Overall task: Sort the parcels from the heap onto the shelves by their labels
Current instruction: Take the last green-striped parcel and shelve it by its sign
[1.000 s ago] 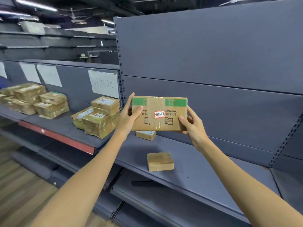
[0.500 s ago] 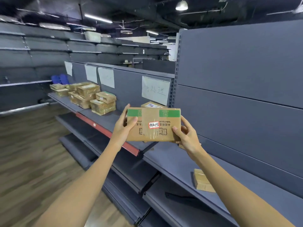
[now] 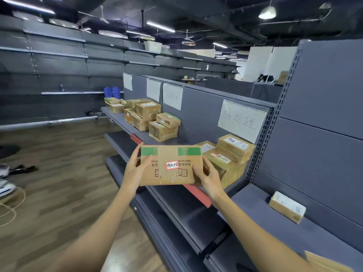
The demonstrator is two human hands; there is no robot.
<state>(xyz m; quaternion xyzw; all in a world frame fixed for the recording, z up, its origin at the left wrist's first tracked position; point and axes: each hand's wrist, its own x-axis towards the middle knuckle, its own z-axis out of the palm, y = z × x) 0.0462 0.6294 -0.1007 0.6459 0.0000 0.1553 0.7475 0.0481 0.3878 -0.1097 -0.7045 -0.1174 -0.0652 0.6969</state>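
We hold the parcel [image 3: 170, 165] in front of the shelf [image 3: 255, 201] | left hand [image 3: 135, 169] grips its left edge, thumb on its face | right hand [image 3: 209, 176] grips its right edge | stacked parcels [image 3: 233, 152] on the shelf just behind it

Both hands [image 3: 172, 173] raised, fingers curled

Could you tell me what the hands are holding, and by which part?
Both hold one cardboard parcel: left hand grips its left end, right hand its right end.
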